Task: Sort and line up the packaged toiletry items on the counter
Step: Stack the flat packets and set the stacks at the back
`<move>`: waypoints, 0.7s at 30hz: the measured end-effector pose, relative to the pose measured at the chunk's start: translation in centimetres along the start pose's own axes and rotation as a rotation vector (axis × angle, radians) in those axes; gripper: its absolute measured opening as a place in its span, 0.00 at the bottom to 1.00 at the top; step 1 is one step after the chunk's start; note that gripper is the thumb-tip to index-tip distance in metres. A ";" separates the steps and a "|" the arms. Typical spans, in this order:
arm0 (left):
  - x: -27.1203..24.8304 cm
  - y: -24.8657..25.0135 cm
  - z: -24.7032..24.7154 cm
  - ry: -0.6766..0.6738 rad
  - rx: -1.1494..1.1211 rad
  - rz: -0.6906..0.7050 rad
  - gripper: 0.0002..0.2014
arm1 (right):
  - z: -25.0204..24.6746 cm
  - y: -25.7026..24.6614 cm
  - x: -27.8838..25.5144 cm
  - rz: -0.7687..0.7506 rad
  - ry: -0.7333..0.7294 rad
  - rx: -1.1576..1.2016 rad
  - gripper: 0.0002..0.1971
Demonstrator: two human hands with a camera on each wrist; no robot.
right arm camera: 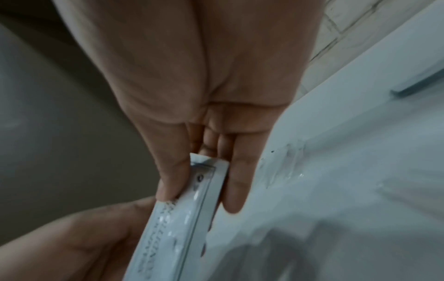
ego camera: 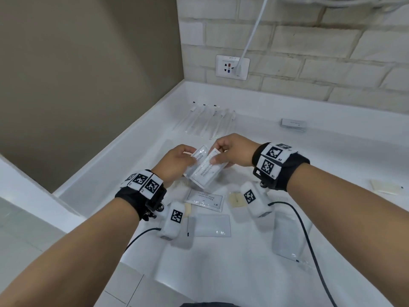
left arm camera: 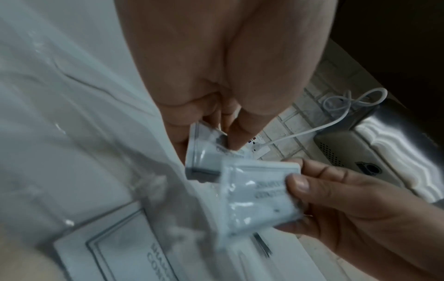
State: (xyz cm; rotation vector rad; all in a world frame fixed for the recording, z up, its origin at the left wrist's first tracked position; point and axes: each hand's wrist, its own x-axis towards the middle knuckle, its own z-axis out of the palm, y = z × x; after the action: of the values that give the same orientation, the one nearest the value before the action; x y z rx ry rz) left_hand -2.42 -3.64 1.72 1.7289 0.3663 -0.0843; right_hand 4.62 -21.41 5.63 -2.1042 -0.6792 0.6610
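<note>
Head view: the left hand (ego camera: 177, 161) pinches one shampoo sachet (ego camera: 197, 157); the right hand (ego camera: 232, 149) pinches another sachet (ego camera: 204, 173); both held above the tabletop (ego camera: 332, 151); a third sachet (ego camera: 204, 199) lies below.

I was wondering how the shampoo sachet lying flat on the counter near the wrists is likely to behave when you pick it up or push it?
The shampoo sachet looks thin and flat, so it is probably light and somewhat floppy. Its glossy wrapper on the smooth white counter suggests it would slide rather than roll or tip. Lying flush, its edge may be hard to pinch.
</note>
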 end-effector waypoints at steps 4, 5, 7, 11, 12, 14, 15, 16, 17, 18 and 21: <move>-1.5 0.1 0.2 -0.118 -0.134 -0.043 0.05 | 2.1 -0.2 -0.5 -0.008 0.185 0.020 0.08; -1.9 -0.1 0.0 -0.138 -0.107 -0.032 0.06 | 2.5 -0.1 -0.7 -0.004 0.223 0.022 0.09; -2.4 -1.0 -0.4 -0.152 -0.008 0.013 0.13 | 3.2 0.0 -1.2 -0.001 0.282 -0.022 0.13; -3.4 -2.4 -1.5 -0.147 0.098 0.129 0.17 | 3.7 0.7 -3.1 0.052 0.343 -0.234 0.24; -3.6 -2.5 -1.6 -0.140 0.099 0.144 0.16 | 3.9 1.0 -3.7 0.057 0.319 -0.250 0.23; -4.0 -2.3 -1.6 -0.131 0.085 0.173 0.13 | 4.6 1.7 -4.9 0.045 0.172 -0.280 0.20; -4.0 -2.2 -1.4 -0.124 0.102 0.193 0.12 | 5.2 1.9 -5.5 0.042 0.053 -0.308 0.18; -3.9 -2.1 -1.2 -0.112 0.153 0.222 0.13 | 5.9 2.0 -6.1 0.039 -0.069 -0.339 0.17; -3.8 -2.2 -1.1 -0.098 0.249 0.268 0.14 | 6.7 2.2 -6.5 0.033 -0.164 -0.378 0.19; -3.7 -2.2 -0.9 -0.094 0.370 0.337 0.15 | 7.3 2.4 -6.9 0.018 -0.215 -0.424 0.21; -3.4 -2.4 -0.5 -0.189 0.750 0.541 0.16 | 8.3 3.0 -7.4 -0.021 -0.196 -0.521 0.24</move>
State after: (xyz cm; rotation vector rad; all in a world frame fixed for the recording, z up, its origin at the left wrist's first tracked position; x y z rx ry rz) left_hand -6.43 -3.50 0.43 2.4777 -0.3305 0.0151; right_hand -5.43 -23.49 0.36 -2.5189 -1.0726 0.7433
